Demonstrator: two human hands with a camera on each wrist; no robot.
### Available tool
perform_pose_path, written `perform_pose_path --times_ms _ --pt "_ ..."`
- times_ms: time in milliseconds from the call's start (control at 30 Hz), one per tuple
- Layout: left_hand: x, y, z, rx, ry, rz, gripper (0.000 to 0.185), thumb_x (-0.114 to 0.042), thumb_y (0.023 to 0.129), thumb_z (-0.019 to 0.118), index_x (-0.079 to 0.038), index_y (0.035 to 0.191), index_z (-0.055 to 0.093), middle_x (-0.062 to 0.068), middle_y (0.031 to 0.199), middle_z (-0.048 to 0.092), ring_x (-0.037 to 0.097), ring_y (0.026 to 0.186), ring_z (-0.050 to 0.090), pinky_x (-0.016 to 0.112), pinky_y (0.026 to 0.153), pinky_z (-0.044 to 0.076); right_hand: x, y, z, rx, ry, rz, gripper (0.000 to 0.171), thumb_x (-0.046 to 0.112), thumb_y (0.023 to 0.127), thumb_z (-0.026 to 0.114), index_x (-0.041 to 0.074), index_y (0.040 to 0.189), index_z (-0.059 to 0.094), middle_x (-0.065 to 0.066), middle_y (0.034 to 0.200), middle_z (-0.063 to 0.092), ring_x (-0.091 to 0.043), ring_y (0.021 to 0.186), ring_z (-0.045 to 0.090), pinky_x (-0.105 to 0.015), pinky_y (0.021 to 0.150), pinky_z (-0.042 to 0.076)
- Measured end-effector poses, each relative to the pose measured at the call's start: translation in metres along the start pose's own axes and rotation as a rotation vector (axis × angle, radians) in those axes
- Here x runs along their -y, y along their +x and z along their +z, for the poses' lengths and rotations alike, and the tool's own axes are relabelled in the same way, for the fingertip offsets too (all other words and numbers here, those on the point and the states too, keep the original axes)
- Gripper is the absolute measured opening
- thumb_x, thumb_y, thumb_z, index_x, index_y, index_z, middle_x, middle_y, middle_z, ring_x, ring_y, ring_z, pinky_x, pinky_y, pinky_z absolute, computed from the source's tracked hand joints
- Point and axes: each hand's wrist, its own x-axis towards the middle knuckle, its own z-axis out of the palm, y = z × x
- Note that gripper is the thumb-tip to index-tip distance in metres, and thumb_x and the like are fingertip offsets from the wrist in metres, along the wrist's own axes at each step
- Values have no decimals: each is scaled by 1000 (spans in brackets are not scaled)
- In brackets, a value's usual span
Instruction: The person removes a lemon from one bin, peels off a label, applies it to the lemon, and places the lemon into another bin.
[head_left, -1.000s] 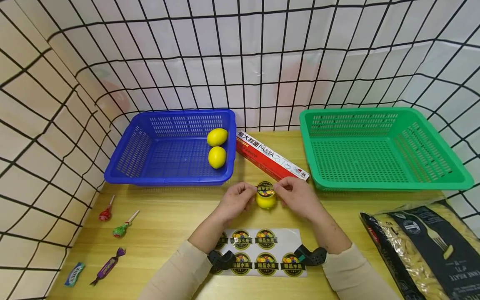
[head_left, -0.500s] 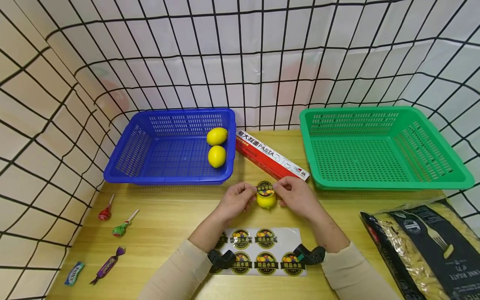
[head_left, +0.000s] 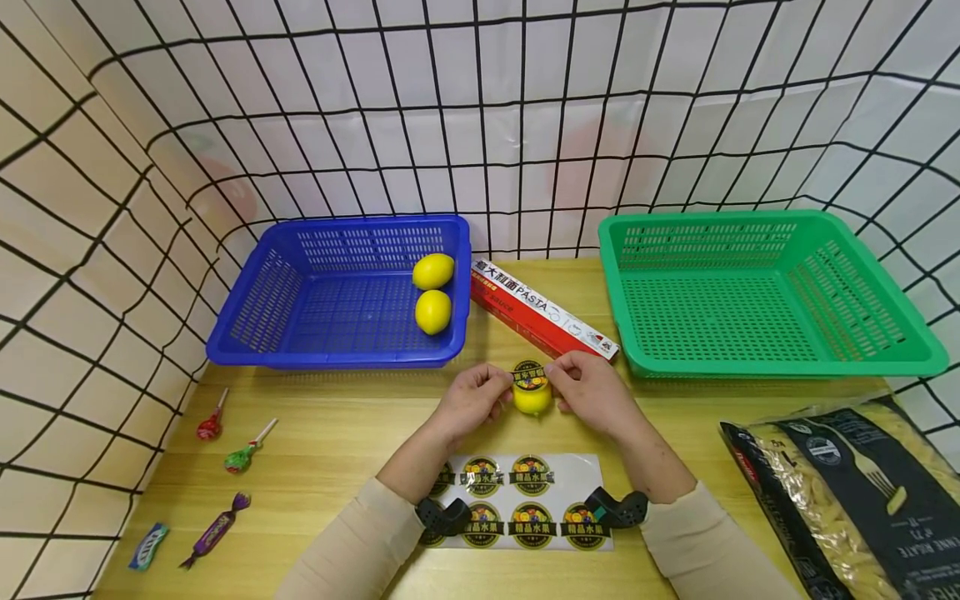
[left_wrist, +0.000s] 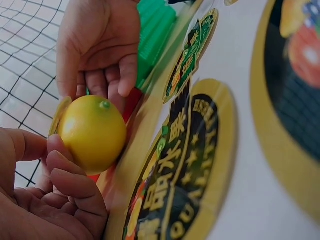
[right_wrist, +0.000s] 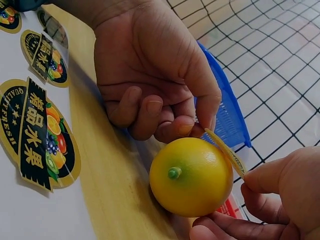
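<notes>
Two hands curled at one lemon [head_left: 532, 398], left hand [head_left: 471, 401] and right hand [head_left: 592, 393] each pinching round sticker [head_left: 530, 375] edges

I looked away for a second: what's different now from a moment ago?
Nothing visibly changed. Both hands, left and right, still pinch the sticker over the lemon on the table.

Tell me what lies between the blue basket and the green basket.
In the head view, a red pasta box lies slantwise on the table between the blue basket and the green basket.
</notes>
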Motion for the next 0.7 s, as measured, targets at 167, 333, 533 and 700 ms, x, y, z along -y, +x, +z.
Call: perform_pose_path --times_ms 167,333,533,700 --pt "1 0 -1 -2 0 -3 18 -20 102 58 -5 94 63 -1 78 61 10 61 48 21 55 40 1 -1 1 2 0 10 26 31 103 60 6 107 66 -8 92 70 -17 69 66 -25 63 53" --pt "2 1 -1 -9 3 -4 17 -19 101 58 -5 94 63 -3 77 61 10 61 49 21 56 41 2 -1 1 0 -3 15 26 31 103 60 6 106 66 -8 92 69 -17 69 66 -26 63 53" --pt "2 1 -1 -10 4 -9 15 -18 100 58 -6 93 62 -3 77 61 10 62 50 21 56 43 2 -1 3 -5 8 22 26 30 103 60 5 105 65 -8 91 68 -17 69 65 -26 64 54" --pt "1 1 -1 -5 0 -4 14 -17 101 58 -6 93 62 -3 78 61 10 61 51 22 56 45 -1 0 5 -15 20 19 25 30 102 61 5 105 66 -9 92 69 -17 69 66 -27 66 58"
